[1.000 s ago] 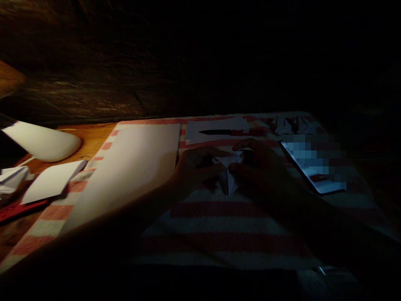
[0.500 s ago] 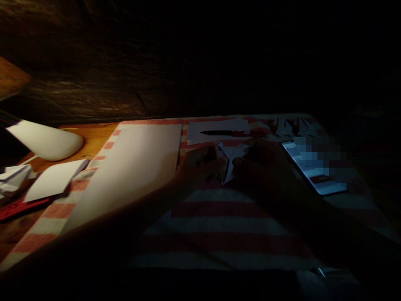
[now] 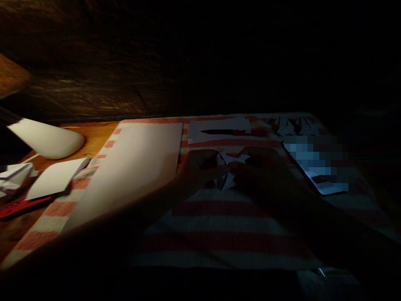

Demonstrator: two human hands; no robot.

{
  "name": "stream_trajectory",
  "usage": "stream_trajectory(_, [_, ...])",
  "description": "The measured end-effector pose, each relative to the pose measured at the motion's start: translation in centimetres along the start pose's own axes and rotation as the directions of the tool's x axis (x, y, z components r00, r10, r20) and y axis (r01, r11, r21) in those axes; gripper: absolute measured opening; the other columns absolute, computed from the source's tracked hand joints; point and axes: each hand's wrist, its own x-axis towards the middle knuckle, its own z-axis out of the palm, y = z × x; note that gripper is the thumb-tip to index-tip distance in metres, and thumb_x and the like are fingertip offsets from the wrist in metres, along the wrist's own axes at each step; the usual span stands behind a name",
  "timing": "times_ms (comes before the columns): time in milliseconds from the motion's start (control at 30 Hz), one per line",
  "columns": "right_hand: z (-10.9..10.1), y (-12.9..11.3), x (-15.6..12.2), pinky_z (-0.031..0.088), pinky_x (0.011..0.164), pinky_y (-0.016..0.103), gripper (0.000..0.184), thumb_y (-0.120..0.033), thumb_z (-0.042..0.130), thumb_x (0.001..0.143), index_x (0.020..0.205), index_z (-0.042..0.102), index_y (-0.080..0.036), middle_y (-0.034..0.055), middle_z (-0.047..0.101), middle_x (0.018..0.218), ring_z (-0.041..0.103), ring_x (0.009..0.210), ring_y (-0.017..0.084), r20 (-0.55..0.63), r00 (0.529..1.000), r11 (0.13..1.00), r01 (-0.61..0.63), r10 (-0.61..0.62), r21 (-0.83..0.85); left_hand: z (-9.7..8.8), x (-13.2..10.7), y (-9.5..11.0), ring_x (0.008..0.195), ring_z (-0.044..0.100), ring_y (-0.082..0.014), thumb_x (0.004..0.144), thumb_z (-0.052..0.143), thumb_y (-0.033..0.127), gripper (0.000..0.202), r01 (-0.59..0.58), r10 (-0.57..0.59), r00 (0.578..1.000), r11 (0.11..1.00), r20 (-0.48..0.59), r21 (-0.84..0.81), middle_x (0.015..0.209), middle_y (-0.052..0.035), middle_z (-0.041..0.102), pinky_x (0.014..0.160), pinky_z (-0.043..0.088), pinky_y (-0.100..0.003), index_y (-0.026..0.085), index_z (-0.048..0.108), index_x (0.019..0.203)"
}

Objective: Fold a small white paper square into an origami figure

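Striped cloth [image 3: 232, 246]: spreads beneath the work, its near part in shadow.
Folded paper [image 3: 224, 182]: sits between the 2 hands above the cloth, its point toward the viewer and 2 flaps at the far side.
Left hand [image 3: 200, 165]: pinches the left side of the paper, thumb on top.
Right hand [image 3: 260, 165]: pinches the right side, its thumb near the middle; hidden fingertips cannot be told.
Step in hand: apparently shaping folds.
Next move: probably calls for 2 firm pinches and careful pressure along the creases.
Phone [image 3: 313, 173]: lies lit, right of the right hand.
Knife [image 3: 216, 131]: lies partly on a small sheet [image 3: 196, 125], beyond the hands.
Paper shapes [image 3: 284, 126]: 2, at far right.
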Motion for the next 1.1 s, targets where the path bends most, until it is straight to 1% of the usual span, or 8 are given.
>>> stream_trajectory(133, [0.23, -0.06, -0.05, 0.048, 0.052, 0.025, 0.023, -0.035, 0.089, 0.072, 0.083, 0.075, -0.02, -0.0008, 0.068, 0.067, 0.06, 0.055, 0.012, -0.007, 1.0, 0.997, -0.03, 0.031, 0.076, -0.02, -0.02, -0.1, 0.047, 0.053, -0.0083, 0.073, 0.083, 0.038, 0.027, -0.032, 0.033, 0.999, 0.999, 0.02, -0.033, 0.06, 0.0022, 0.061, 0.042, 0.042, -0.019, 0.017, 0.069, 0.08])
stream_trajectory(233, [0.34, -0.13, -0.08, 0.046, 0.051, 0.023, 0.024, -0.034, 0.089, 0.071, 0.082, 0.075, -0.019, -0.0003, 0.069, 0.069, 0.059, 0.055, 0.011, -0.004, 1.0, 0.997, -0.022, 0.023, 0.08, 0.13, -0.05, -0.07, 0.046, 0.053, -0.0082, 0.074, 0.083, 0.041, 0.03, -0.048, 0.048, 0.999, 0.998, -0.003, -0.032, 0.058, 0.0023, 0.06, 0.04, 0.041, -0.018, 0.016, 0.068, 0.077])
stream_trajectory(367, [0.41, 0.0, -0.03, 0.037, 0.044, 0.019, 0.023, -0.032, 0.089, 0.071, 0.073, 0.072, -0.017, -0.0028, 0.063, 0.061, 0.052, 0.048, 0.007, -0.005, 0.999, 0.997, -0.035, 0.036, 0.072, 0.14, -0.08, -0.1, 0.039, 0.053, -0.009, 0.072, 0.085, 0.043, 0.033, 0.015, -0.017, 0.999, 0.998, -0.032, -0.063, 0.051, 0.0031, 0.057, 0.034, 0.04, -0.018, 0.017, 0.066, 0.069])
stream_trajectory(567, [0.85, 0.03, 0.03, 0.036, 0.042, 0.017, 0.02, -0.023, 0.09, 0.068, 0.072, 0.072, -0.017, -0.0055, 0.06, 0.056, 0.048, 0.043, 0.005, 0.031, 0.996, 0.97, -0.085, 0.08, 0.229, 0.27, -0.18, 0.05, 0.037, 0.056, -0.0109, 0.071, 0.087, 0.044, 0.032, 0.093, -0.098, 0.995, 0.981, -0.026, -0.168, 0.052, 0.0009, 0.062, 0.03, 0.039, -0.02, 0.017, 0.07, 0.071])
stream_trajectory(633, [0.88, -0.11, 0.06, 0.036, 0.041, 0.016, 0.02, -0.022, 0.091, 0.066, 0.072, 0.073, -0.017, -0.0055, 0.06, 0.054, 0.047, 0.041, 0.004, 0.018, 0.996, 0.966, -0.088, 0.087, 0.244, 0.48, -0.23, 0.11, 0.035, 0.053, -0.0092, 0.071, 0.086, 0.046, 0.035, 0.074, -0.082, 0.996, 0.983, -0.042, -0.166, 0.05, 0.0018, 0.06, 0.029, 0.037, -0.018, 0.017, 0.068, 0.067])
stream_trajectory(767, [0.68, -0.12, 0.1, 0.043, 0.043, 0.017, 0.02, -0.024, 0.091, 0.066, 0.075, 0.075, -0.016, -0.0017, 0.067, 0.061, 0.056, 0.045, 0.007, -0.015, 0.995, 0.976, -0.092, 0.097, 0.195, 0.74, -0.46, 0.19, 0.033, 0.049, -0.0068, 0.076, 0.082, 0.049, 0.039, 0.008, -0.018, 0.995, 0.995, -0.096, -0.101, 0.045, 0.004, 0.053, 0.029, 0.036, -0.016, 0.017, 0.064, 0.062])
stream_trajectory(967, [0.75, 0.09, 0.02, 0.039, 0.041, 0.016, 0.022, -0.025, 0.091, 0.066, 0.08, 0.076, -0.017, -0.0031, 0.066, 0.061, 0.052, 0.044, 0.006, -0.001, 0.996, 0.974, -0.086, 0.088, 0.21, 0.56, -0.49, -0.13, 0.035, 0.052, -0.0095, 0.082, 0.075, 0.044, 0.033, 0.006, -0.017, 0.996, 0.99, -0.084, -0.138, 0.048, 0.0025, 0.057, 0.031, 0.036, -0.019, 0.017, 0.064, 0.065])
stream_trajectory(1100, [0.53, -0.25, 0.25, 0.038, 0.041, 0.018, 0.02, -0.024, 0.09, 0.068, 0.076, 0.072, -0.018, -0.0042, 0.063, 0.058, 0.05, 0.043, 0.006, -0.046, 0.995, 0.963, -0.076, 0.091, 0.259, 0.53, 0.04, -0.02, 0.049, 0.052, -0.0077, 0.08, 0.078, 0.048, 0.036, -0.129, 0.125, 0.991, 0.988, -0.042, -0.09, 0.057, 0.0023, 0.058, 0.042, 0.038, -0.017, 0.017, 0.064, 0.068])
